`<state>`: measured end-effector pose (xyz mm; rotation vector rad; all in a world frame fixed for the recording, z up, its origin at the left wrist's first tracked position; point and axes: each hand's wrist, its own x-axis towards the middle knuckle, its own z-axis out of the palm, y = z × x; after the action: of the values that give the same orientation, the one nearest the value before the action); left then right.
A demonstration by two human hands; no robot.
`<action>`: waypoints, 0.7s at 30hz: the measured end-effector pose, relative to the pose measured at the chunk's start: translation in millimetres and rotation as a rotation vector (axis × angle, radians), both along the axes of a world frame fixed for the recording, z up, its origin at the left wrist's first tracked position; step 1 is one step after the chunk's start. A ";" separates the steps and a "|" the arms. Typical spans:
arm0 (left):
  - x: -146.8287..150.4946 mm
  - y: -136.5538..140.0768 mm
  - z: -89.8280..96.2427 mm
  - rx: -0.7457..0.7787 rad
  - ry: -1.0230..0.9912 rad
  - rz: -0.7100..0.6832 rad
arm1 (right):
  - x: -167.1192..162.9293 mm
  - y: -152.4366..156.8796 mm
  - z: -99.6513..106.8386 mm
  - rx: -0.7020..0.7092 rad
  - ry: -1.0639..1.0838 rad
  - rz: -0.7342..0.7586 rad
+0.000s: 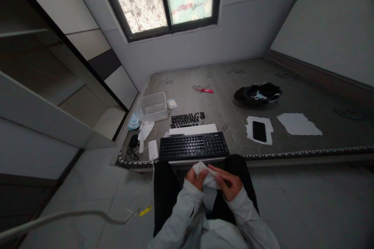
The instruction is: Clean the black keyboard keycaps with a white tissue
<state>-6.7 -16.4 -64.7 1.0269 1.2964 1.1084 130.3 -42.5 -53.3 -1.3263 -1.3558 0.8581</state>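
Observation:
My left hand (pixel 196 179) is closed on one side of a crumpled white tissue (pixel 201 167), above my lap. On its other side, the fingers of my right hand (pixel 230 184) pinch the same tissue. Whether anything is wrapped inside it I cannot tell. Just beyond my knees a black keyboard (pixel 194 146) lies at the mattress edge, and many of its key spots look bare. Behind the keyboard is a white strip (pixel 193 129), with rows of loose black keycaps (pixel 187 119) set out past it.
Left on the mattress (pixel 222 105) are a clear plastic box (pixel 153 107), a blue mask (pixel 134 121), a white power strip (pixel 153 150) and a black mouse (pixel 133 141). Rightward lie a phone (pixel 259 131) on white paper, another paper sheet (pixel 299 124) and a dark cap (pixel 258 94). A cable (pixel 87 213) crosses the floor area.

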 end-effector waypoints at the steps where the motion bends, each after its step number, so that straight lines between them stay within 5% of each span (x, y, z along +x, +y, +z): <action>1: -0.9 1.0 -1.4 -0.012 -0.012 -0.016 | -0.3 -0.1 0.6 -0.008 0.019 -0.008; 10: -6.3 -0.6 6.7 0.032 0.062 -0.050 | -4.9 7.2 -20.7 -0.282 0.269 0.020; 16: -16.4 -0.2 26.1 0.398 0.485 -0.223 | 0.1 9.7 -29.9 -0.336 0.226 0.081; 21: -20.7 1.2 27.5 0.461 0.441 -0.249 | 0.0 9.4 -27.9 -0.323 0.307 0.084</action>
<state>-27.4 -15.2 -37.3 1.8055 1.2255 1.0432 130.2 -33.1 -81.1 -1.3179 -1.0670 1.3230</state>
